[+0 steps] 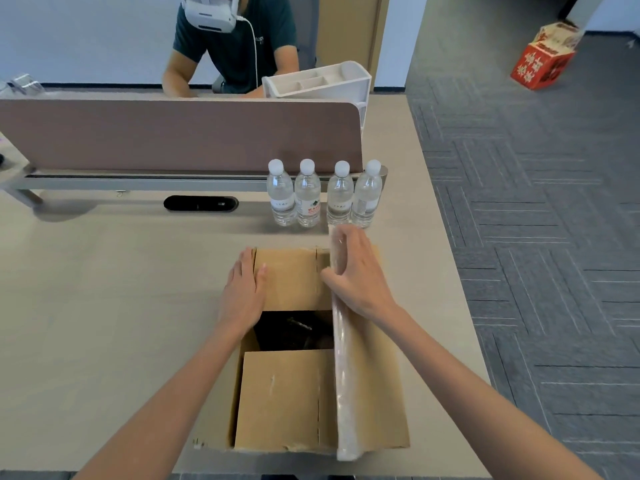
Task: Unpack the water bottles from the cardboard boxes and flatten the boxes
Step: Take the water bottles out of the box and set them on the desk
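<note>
The right hand (pixel 358 271) is wrapped over the tape-covered long flap (pixel 343 375) of the brown cardboard box (pixel 287 403), with the fingers laid across its top and the thumb hooked beneath, just right of the frame's centre. The left hand (pixel 242 285) is laid flat, fingers straight and together, on the box's far left corner.

The box is set on the pale beige counter (pixel 121 289) in the lower middle of the frame. Its opening is turned upward and its long axis is run from the bottom edge up towards the centre. Four clear plastic water bottles (pixel 323 195) with white caps are stood upright in a row just above it.

If the flap is swung hard, the nearest bottles, just beyond the right hand, could probably be struck and toppled. The box could also be dragged towards the counter's right edge. The dark interior cannot be read, so anything left inside could be crushed in flattening.
</note>
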